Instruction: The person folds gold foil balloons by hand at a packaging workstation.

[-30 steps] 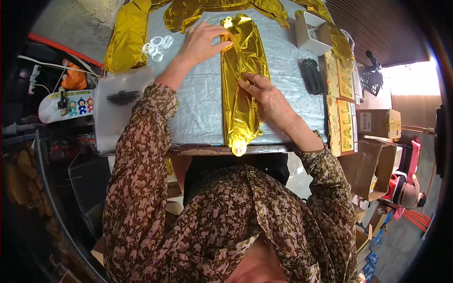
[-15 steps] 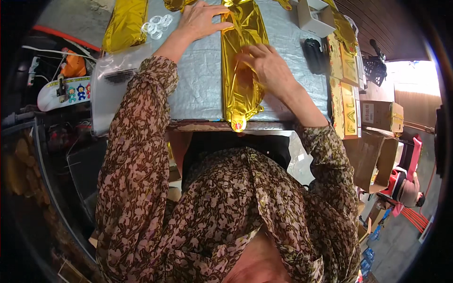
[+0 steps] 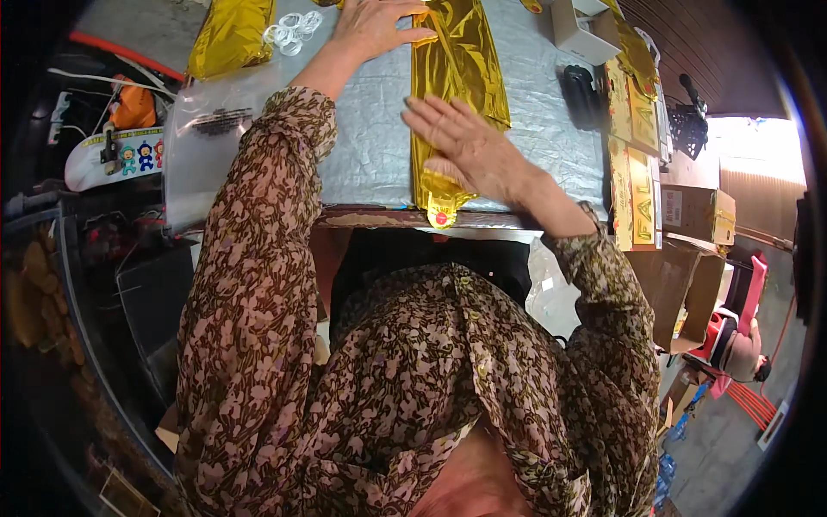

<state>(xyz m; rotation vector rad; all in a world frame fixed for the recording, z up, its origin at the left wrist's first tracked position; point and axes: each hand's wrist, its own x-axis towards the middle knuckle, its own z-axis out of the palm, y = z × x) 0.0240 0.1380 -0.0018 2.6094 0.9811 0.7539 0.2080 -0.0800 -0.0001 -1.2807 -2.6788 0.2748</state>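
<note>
A long, shiny gold foil balloon (image 3: 469,65) lies flat on the table, its neck end with a small red dot hanging at the front edge. My left hand (image 3: 376,28) rests at its far left border, thumb stretched out and touching the foil; some of its fingertips run out of the picture. Across the near part of the foil lies my right hand (image 3: 469,151), flat with fingers stretched toward the left. To the left of my left hand is a small heap of clear plastic rings (image 3: 291,33).
More gold foil (image 3: 231,39) and a clear plastic bag (image 3: 207,146) lie on the left. On the right are a white open box (image 3: 586,30), a black object (image 3: 580,86) and printed flat boxes (image 3: 631,189). Cardboard boxes (image 3: 689,284) and another person (image 3: 736,345) are farther right.
My right hand has come down and flattened out nearer the front edge, over the foil. The foil looks smoother and folded less. My left hand stays near the far border.
</note>
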